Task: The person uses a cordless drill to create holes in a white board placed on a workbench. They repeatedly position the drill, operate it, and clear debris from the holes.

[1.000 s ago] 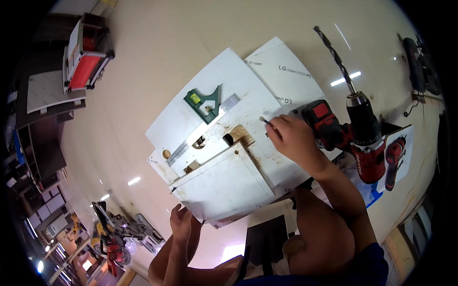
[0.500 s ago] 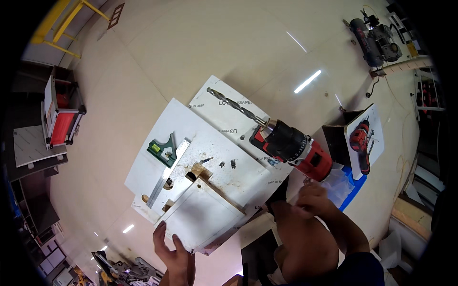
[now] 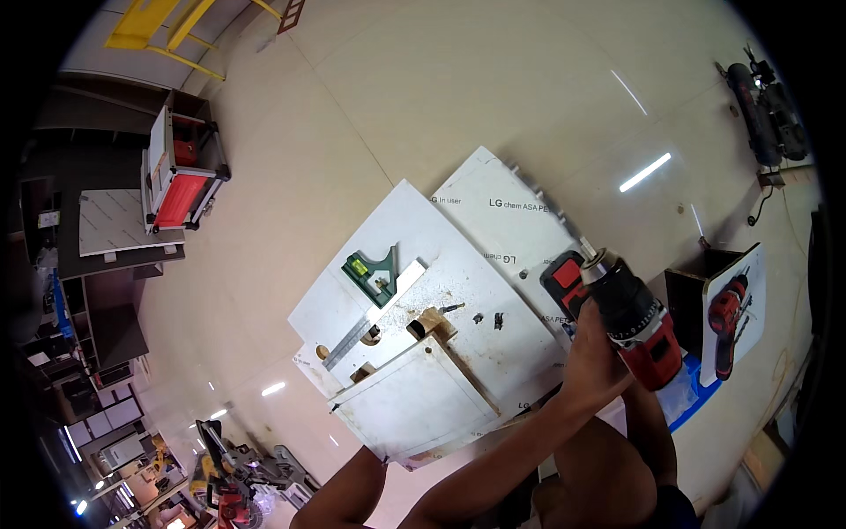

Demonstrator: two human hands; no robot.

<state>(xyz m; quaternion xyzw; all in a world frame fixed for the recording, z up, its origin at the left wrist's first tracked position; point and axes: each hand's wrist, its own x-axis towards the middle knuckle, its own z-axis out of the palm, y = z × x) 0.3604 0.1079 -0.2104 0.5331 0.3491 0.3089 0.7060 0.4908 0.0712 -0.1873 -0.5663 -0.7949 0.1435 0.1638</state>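
Observation:
My left hand (image 3: 592, 354) reaches across and is closed round the handle of a red and black cordless drill (image 3: 630, 313). The drill's battery (image 3: 564, 280) shows beside the hand, and its long twist bit (image 3: 545, 201) is blurred. Of my right arm (image 3: 650, 432), the forearm shows behind the drill; its fingers are hidden. On the white board (image 3: 529, 353) lies a combination square with a green head (image 3: 374, 275) and a steel rule (image 3: 352, 339). A smaller white panel (image 3: 419, 397) with raw wooden edges lies near me. Small dark pieces (image 3: 499, 321) and dust are scattered beside it.
A second red drill (image 3: 727, 317) lies on a white-topped box at the right, by a blue container (image 3: 701, 397). An air compressor (image 3: 767, 115) stands at the far right. A red cart (image 3: 181, 194) is at the left, with power tools (image 3: 233, 485) lower left.
My left hand has left the small panel and moved right to the drill's handle. The right hand has gone out of sight behind the drill. The whole view has shifted.

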